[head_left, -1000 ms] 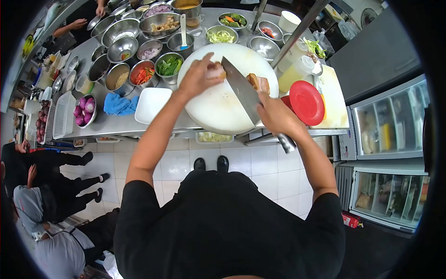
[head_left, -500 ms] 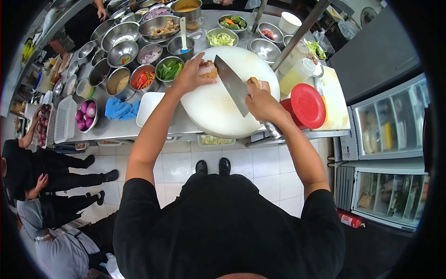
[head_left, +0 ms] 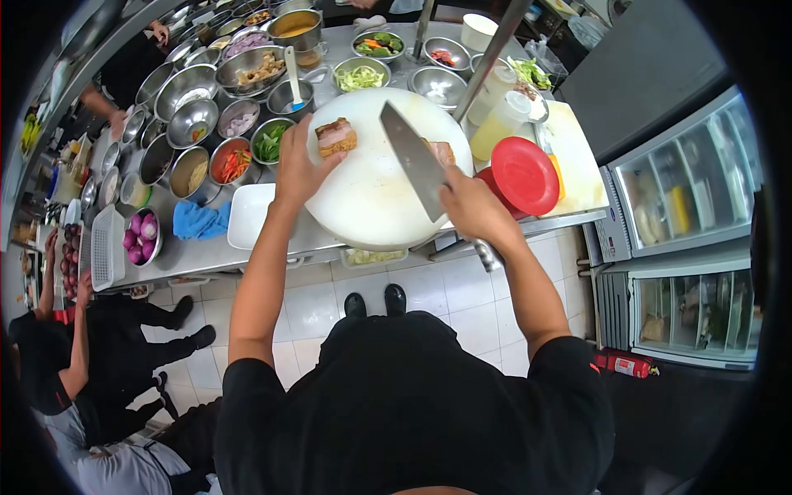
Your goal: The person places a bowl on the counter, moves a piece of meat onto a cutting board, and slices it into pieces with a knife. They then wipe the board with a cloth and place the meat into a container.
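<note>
A thick round white cutting board (head_left: 371, 210) lies in front of me. My left hand (head_left: 299, 167) is at its left edge, fingers apart, beside a block of pork belly (head_left: 336, 139) with a browned rind. In my right hand (head_left: 478, 208) is a large chef's knife (head_left: 411, 158), its broad blade slanting across the board with the tip pointing away from me. Behind the blade, near the board's right side, sits a second piece of pork belly (head_left: 441, 152), partly hidden by the knife.
Left of the board are a white tray (head_left: 250, 216), a blue cloth (head_left: 202, 219) and several steel bowls of cut vegetables. To the right stand a red plate (head_left: 525, 176) and a squeeze bottle (head_left: 500, 121). A metal post (head_left: 495, 62) rises behind. Co-workers stand at the left.
My left hand has let go of the pork belly block and drawn back to the left, fingers spreading. The view has shifted slightly; the knife stays in my right hand.
</note>
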{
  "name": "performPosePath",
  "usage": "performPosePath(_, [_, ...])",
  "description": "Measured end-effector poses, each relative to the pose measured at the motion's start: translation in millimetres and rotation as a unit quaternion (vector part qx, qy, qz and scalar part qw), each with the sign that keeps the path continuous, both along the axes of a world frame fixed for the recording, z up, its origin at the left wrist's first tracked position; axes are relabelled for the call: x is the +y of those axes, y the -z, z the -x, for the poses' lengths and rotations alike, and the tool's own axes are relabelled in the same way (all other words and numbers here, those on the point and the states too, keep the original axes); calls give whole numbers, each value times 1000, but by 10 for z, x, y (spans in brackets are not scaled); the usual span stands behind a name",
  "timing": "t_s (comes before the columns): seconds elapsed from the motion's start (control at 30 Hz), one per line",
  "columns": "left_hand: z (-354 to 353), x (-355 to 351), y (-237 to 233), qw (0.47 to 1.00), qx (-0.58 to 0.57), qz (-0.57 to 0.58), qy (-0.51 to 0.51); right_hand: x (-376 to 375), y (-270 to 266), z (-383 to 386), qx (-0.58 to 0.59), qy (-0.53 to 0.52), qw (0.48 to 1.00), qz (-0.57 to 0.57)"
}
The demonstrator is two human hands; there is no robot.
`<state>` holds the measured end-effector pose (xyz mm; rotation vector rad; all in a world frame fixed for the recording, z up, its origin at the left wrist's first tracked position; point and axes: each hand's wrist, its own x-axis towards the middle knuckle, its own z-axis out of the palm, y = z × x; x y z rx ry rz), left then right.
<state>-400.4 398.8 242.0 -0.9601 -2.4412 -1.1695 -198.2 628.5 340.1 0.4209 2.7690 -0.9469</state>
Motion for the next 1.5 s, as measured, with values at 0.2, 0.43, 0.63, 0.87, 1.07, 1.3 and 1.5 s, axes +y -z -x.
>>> performPosePath(0.2, [-699, 793, -8, 985, -2, -34, 167, 215, -193, -631, 69, 208, 968, 125])
performPosePath(0.43, [-687, 1215, 271, 990, 42, -6, 134, 292, 69, -1037, 89, 218, 952, 196])
performPosePath(0.63, [-617, 781, 295, 996, -65, 14, 67, 297, 114, -1175, 66, 245, 932, 258])
performPosePath(0.87, [-761, 1068, 204, 985, -98, 125, -62, 349, 70, -1001, 45, 186, 956, 224])
performPosePath(1.07, [-946, 369, 139, 972, -114, 85, 189, 301, -41, -1036, -5, 129, 963, 236])
performPosePath(1.3, [-892, 181, 115, 975, -73, 89, 191, -3, -442, -902, -103, 68, 981, 146])
performPosePath(1.5, [-913, 238, 93, 970, -66, 105, 211, -262, -640, -793, -141, 15, 990, 20])
